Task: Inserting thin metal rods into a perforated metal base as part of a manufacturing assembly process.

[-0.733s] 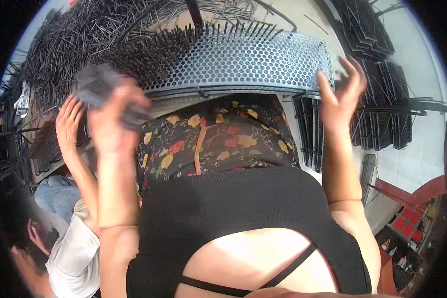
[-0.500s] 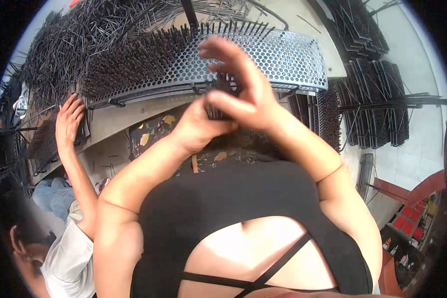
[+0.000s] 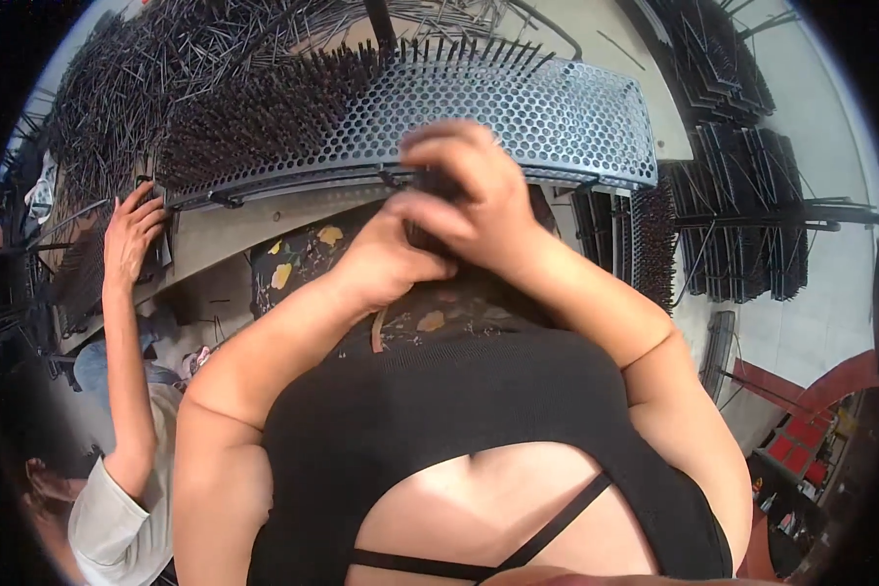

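Observation:
My left hand [image 3: 386, 259] is closed around a small bundle of dark thin rods [image 3: 425, 234], held upright just in front of the rack's near edge. Above the bundle, my right hand [image 3: 493, 200] curves its fingers over the rod tops; motion blurs them, so I cannot tell whether they grip any. Beyond both hands lies a long perforated metal rack [image 3: 576, 122] full of round holes. Dark rods [image 3: 254, 127] stand densely in its left part, and a thin row runs along its far edge. Bare holes show in the middle and right.
A heap of loose dark rods [image 3: 117, 127] lies at the far left. A co-worker's hand [image 3: 135, 234] rests by the rack's left end. Filled racks [image 3: 752, 205] stack on the right. A dark bar [image 3: 380, 24] stands behind the rack.
My right hand has come down and its fingers curl more over the bundle. My left hand stays closed on the rods. The view has shifted slightly.

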`<state>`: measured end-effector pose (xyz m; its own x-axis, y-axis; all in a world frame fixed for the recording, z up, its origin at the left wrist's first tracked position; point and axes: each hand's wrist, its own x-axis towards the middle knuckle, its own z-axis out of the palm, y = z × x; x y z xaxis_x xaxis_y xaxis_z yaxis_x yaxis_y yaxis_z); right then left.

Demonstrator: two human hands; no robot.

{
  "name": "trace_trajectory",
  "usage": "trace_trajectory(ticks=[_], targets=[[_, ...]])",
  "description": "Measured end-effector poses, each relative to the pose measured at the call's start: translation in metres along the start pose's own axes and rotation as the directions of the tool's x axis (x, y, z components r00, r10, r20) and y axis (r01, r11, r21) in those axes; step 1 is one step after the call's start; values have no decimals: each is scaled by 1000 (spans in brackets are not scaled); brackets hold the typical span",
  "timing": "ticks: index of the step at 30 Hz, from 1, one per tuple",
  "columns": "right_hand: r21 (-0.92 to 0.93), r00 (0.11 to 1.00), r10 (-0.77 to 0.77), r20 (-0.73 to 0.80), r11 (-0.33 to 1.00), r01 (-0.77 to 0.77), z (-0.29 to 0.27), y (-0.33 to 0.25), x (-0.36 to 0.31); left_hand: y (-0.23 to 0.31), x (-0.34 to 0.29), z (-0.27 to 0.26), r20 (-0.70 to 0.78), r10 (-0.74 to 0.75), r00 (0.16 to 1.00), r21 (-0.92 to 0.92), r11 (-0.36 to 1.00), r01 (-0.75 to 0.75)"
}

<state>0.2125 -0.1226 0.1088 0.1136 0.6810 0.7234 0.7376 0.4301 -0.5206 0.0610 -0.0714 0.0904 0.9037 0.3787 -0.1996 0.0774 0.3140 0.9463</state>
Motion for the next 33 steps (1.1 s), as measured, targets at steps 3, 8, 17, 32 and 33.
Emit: trace_trajectory(ticks=[3,8,17,32,33], targets=[[-118,999,-8,-33,993,4,-50,4,23,8,0,-10,-79,153,985,-31,987,-156],[-95,729,248,-638,914,-394,-180,80,-2,4,3,-26,-190,-216,958,-412,903,122],[585,479,867,-136,461,-667,-157,81,-49,-2,5,-27,-258,-136,957,-277,959,61],[325,793,598,118,731,-600,-74,-2,15,16,4,-11,-210,-108,972,-366,930,24],[296,784,573,238,727,-620,-60,-3,19,16,4,-8,-201,-110,973,-366,930,30]])
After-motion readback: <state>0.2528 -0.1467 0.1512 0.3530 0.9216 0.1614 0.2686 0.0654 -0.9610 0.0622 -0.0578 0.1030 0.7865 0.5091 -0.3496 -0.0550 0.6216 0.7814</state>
